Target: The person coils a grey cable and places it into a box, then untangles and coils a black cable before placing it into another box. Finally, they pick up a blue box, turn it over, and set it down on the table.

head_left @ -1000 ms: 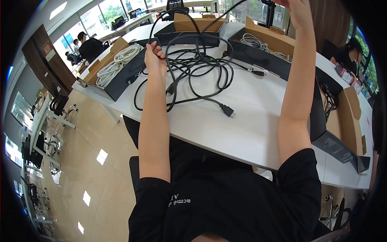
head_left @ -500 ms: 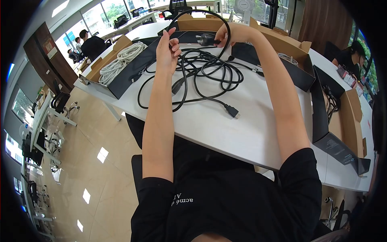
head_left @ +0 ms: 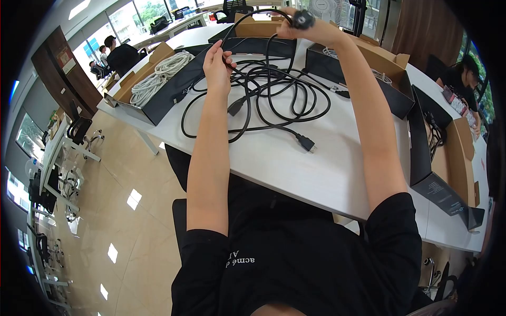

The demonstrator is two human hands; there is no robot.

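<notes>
A tangle of black cables lies on the white table, with a display plug at its near end. My left hand is closed on a black power cable, thumb and fingers pinching it left of the tangle. Higher up and to the right, my right hand grips the same black cable near its plug, which points toward me. Between the hands the cable arcs up, and a strand drops from the right hand into the tangle. Another connector lies beside my left forearm.
An open box on the left holds white cables. Behind the tangle stands another open box. At the right, one box holds light cables and another holds dark cables. A person sits at far right.
My right hand has risen, and the plug it holds has turned from pointing left to facing me. The cable arc between my hands is lower and flatter, and the tangle has shifted slightly right.
</notes>
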